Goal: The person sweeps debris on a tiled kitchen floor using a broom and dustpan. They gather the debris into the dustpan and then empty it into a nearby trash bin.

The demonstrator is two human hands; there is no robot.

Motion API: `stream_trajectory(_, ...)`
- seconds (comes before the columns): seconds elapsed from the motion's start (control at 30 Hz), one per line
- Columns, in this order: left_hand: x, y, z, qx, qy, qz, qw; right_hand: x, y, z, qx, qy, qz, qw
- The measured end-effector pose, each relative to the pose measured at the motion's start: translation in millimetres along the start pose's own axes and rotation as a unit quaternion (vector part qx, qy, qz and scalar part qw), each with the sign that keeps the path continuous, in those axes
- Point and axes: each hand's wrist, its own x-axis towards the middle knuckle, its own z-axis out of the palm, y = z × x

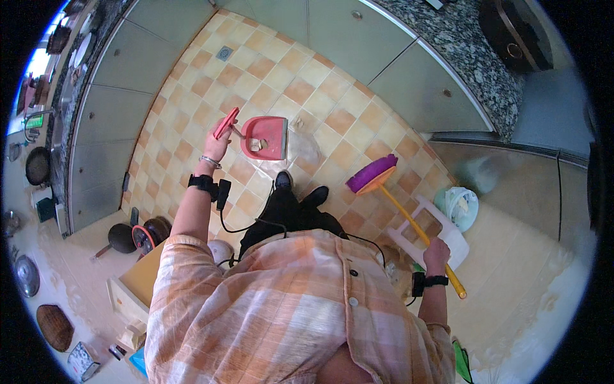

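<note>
My left hand grips the handle of a pink long-handled dustpan at the left of centre. Some pale debris lies in the pan, whose lip faces right. My right hand is closed around the yellow pole of a broom at the lower right. The broom's purple bristles and orange head point up and to the left, apart from the dustpan. Beside the pan's lip, a pale mark shows on the tiled floor; whether it is debris or a stain I cannot tell.
A white plastic stool and a lined waste bin stand at the right, by the refrigerator. Cabinets border the floor on the left and at the top. Several pans, one a dark frying pan, are at the lower left beside a yellow-topped box.
</note>
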Motion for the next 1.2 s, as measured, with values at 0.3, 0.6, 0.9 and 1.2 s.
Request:
stream_trajectory(0.3,17,2,-35,0.123,-0.110,0.085,0.983,37,-38,-6,-0.077,-0.049,0.029,0.995)
stream_trajectory(0.6,20,-15,-63,0.169,-0.125,0.121,0.970,47,-94,-11,-0.144,-0.060,0.033,0.987)
stream_trajectory(0.9,16,-16,-75,0.181,-0.107,0.099,0.973,64,-128,-41,-0.124,-0.089,0.056,0.987)
stream_trajectory(1.2,21,-30,-79,0.104,-0.098,0.113,0.983,64,-150,-60,-0.096,-0.108,0.093,0.985)
